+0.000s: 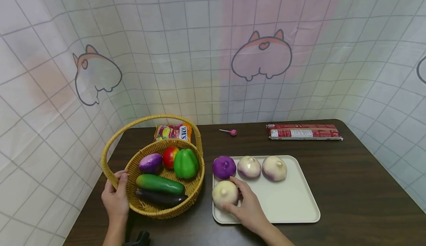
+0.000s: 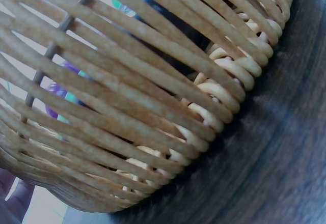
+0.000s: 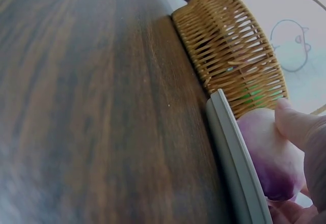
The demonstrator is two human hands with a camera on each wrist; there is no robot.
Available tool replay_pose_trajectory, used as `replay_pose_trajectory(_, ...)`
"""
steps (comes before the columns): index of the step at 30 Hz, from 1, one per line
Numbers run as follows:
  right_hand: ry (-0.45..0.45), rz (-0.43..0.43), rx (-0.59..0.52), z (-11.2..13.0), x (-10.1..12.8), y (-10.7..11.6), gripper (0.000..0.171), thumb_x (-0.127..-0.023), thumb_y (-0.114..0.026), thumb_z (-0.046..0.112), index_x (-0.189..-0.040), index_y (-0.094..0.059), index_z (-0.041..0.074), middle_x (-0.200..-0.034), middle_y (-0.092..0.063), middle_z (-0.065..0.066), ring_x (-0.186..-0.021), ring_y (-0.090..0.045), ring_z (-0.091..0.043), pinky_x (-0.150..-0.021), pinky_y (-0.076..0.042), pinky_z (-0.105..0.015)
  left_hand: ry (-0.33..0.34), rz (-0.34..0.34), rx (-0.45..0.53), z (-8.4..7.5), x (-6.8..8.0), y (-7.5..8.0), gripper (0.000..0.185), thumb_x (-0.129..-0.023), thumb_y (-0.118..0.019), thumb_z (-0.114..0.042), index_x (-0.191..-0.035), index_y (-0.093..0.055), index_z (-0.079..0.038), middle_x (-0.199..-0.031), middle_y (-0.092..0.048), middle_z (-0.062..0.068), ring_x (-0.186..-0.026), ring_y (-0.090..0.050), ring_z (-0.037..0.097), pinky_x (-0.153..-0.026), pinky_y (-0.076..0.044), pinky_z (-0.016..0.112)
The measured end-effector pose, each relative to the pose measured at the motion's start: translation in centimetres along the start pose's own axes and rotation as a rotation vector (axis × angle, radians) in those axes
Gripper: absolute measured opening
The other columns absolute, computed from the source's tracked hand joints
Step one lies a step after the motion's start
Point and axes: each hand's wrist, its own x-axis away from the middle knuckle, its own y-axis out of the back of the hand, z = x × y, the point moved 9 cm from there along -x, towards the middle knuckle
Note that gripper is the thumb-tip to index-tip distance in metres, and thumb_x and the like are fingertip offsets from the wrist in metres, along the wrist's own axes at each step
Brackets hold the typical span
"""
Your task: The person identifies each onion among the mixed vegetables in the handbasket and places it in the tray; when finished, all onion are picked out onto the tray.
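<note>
pinching a pale turnip (image 1: 220,193) by the near-left corner of the tray (image 1: 289,201), the right hand (image 1: 247,207) seems to be placing it; next, release gently. the left hand (image 1: 115,198) grips the wicker basket (image 1: 166,213).

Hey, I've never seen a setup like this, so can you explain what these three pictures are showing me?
There's no machine, just a person's bare hands, with cameras on the head and both wrists. The wide picture looks down from the head. The one filled with weave comes from the left wrist, close to the basket's side; the third is from the right wrist, beside the tray.

On the dark table, the left hand holds the wicker basket, which contains colorful fruit- and vegetable-like pieces, including a green pepper. The right hand grips a pale turnip-like piece at the near left corner of the white tray. Three similar pieces line the tray's far side. Behind lie a lollipop and two packets.
</note>
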Motion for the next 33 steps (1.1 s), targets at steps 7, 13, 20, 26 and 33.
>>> replay_pose_trajectory(7, -0.002, -0.009, -0.054, 0.1, 0.0, 0.1, 0.080, -0.068, -0.090, 0.022, -0.138, -0.052, 0.008, -0.130, -0.057, -0.002, -0.099, -0.057, -0.016, -0.081, -0.049, -0.026, 0.018, -0.008, -0.008, 0.2, -0.1, 0.1, 0.024, -0.096, -0.060, -0.006, -0.104, -0.061, 0.017, -0.096, -0.071, 0.005, -0.085, -0.059, 0.004, -0.073, -0.043, 0.015)
replay_pose_trajectory(13, 0.017, -0.023, -0.079, 0.7, 0.0, 0.6, 0.079, -0.069, -0.089, 0.017, -0.138, -0.051, 0.006, -0.134, -0.056, -0.008, -0.100, -0.058, -0.022, -0.083, -0.050, -0.030, 0.029, -0.021, -0.026, 3.3, -0.7, 0.7, 0.023, -0.096, -0.062, -0.012, -0.104, -0.065, 0.009, -0.099, -0.071, 0.005, -0.086, -0.059, 0.006, -0.072, -0.043, 0.014)
replay_pose_trajectory(20, 0.124, -0.155, -0.083, 2.4, -0.3, 2.6, 0.063, -0.077, -0.083, 0.011, -0.133, -0.055, 0.005, -0.131, -0.058, -0.012, -0.110, -0.055, -0.028, -0.090, -0.051, -0.042, 0.033, -0.018, -0.028, 3.7, -0.8, 0.6, 0.026, -0.096, -0.063, -0.016, -0.108, -0.067, 0.007, -0.097, -0.070, 0.000, -0.085, -0.058, 0.007, -0.072, -0.042, 0.016)
replay_pose_trajectory(26, 0.281, -0.203, -0.081, 5.9, -0.5, 3.0, 0.060, -0.076, -0.080, 0.002, -0.131, -0.056, 0.008, -0.131, -0.058, -0.010, -0.120, -0.053, -0.025, -0.094, -0.048, -0.040, 0.036, -0.016, -0.019, 3.7, -0.8, 0.5, 0.025, -0.096, -0.063, -0.016, -0.107, -0.066, 0.007, -0.101, -0.071, 0.005, -0.086, -0.058, 0.008, -0.072, -0.043, 0.015)
replay_pose_trajectory(33, 0.329, -0.032, -0.098, 10.5, -1.3, 0.4, 0.060, -0.083, -0.077, 0.014, -0.136, -0.051, 0.021, -0.136, -0.052, 0.005, -0.125, -0.050, -0.019, -0.102, -0.041, -0.042, 0.037, -0.011, 0.003, 3.9, -0.8, 0.7, 0.026, -0.096, -0.062, -0.013, -0.107, -0.064, 0.011, -0.103, -0.071, 0.006, -0.089, -0.060, 0.007, -0.075, -0.044, 0.016)
